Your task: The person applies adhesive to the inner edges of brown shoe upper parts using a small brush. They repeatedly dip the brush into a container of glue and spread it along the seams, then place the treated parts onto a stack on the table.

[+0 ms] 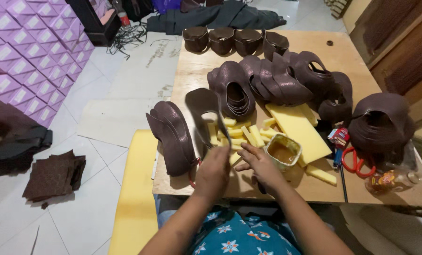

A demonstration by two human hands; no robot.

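Left hand (214, 169) at the near edge of the desk (192, 71), fingers pinched on the lower end of a brown upper (205, 113), which stands tilted up from the hand toward the desk middle. Its oval cut-out shows the foam strips (241, 134) behind it.

Right hand (259, 165) just beside the left, fingers spread and released, resting on the desk near the strips; it holds nothing that I can see. Glue tub (282, 152) touching or just right of this hand, open, with brown glue inside.

Left of the held upper: a stack of uppers (173, 137) leaning on edge, close against the left hand. Behind: a larger pile of uppers (272, 80) across the desk middle, and a row of four curled pieces (234, 40) along the far edge. Foam sheet (298, 130) lies right of the strips, behind the tub. Red scissors (355, 163) near the right edge, with another brown pile (381, 123) just behind them and a small bottle (390, 180) at the near right corner.

Floor: lilac boxes (26, 52) stacked far left, brown squares (55, 174) lying near them, yellow foam slab (137, 198) against the desk's near left corner.
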